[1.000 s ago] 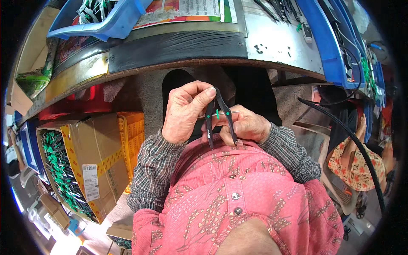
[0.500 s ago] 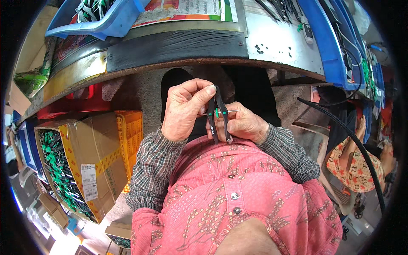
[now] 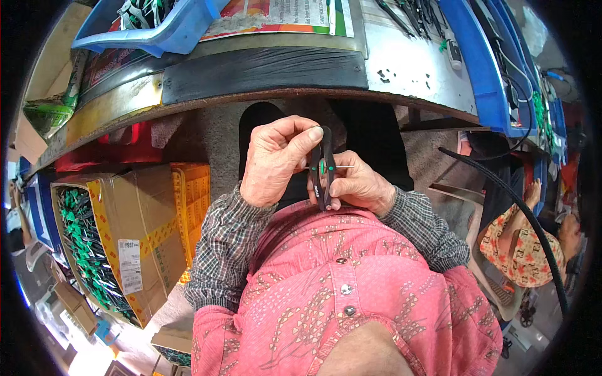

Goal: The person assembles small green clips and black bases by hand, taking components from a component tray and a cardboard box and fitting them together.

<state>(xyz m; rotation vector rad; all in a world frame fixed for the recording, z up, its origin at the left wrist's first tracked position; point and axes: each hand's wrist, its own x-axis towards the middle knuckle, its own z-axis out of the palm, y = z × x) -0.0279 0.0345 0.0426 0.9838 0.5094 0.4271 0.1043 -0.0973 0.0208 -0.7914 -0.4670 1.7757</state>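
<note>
Hold the black clip (image 3: 323, 168) upright below the bench edge (image 3: 263, 94), left hand (image 3: 274, 161) pinching its top, right hand (image 3: 360, 187) gripping its lower end.

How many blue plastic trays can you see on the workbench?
2: one blue tray at the bench's upper left, one long blue tray along its right end. Others may lie beyond the picture's edge.

Brown carton (image 3: 141, 232) with white label (image 3: 130, 266), perhaps paper, lower left.
</note>
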